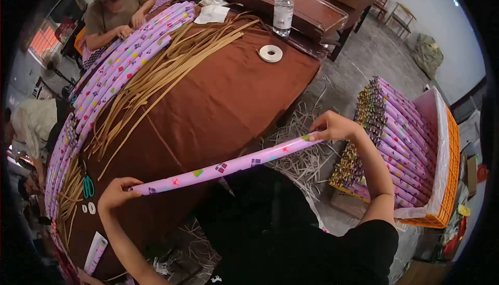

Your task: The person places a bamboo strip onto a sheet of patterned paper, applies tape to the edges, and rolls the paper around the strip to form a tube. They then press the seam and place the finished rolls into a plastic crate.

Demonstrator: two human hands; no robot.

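Observation:
A long lilac-pink roll (223, 168), printed with small coloured gift-like shapes, is held across in front of my body. My left hand (118, 194) grips its left end between thumb and fingers. At the other end, my right hand (337, 127) pinches the roll from above, thumb below. The roll slants up to the right, over the near edge of the brown-covered table (234, 93). Close to my left hand lie green-handled scissors (89, 187) and a small white ring (92, 208).
Many similar rolls (125, 67) and tan strips (171, 72) line the table's far left side, where a person (112, 15) works. A water bottle (283, 9) and tape roll (271, 53) stand farther back. At right, an orange crate (444, 181) holds stacked rolls; shredded strips (306, 165) litter the floor.

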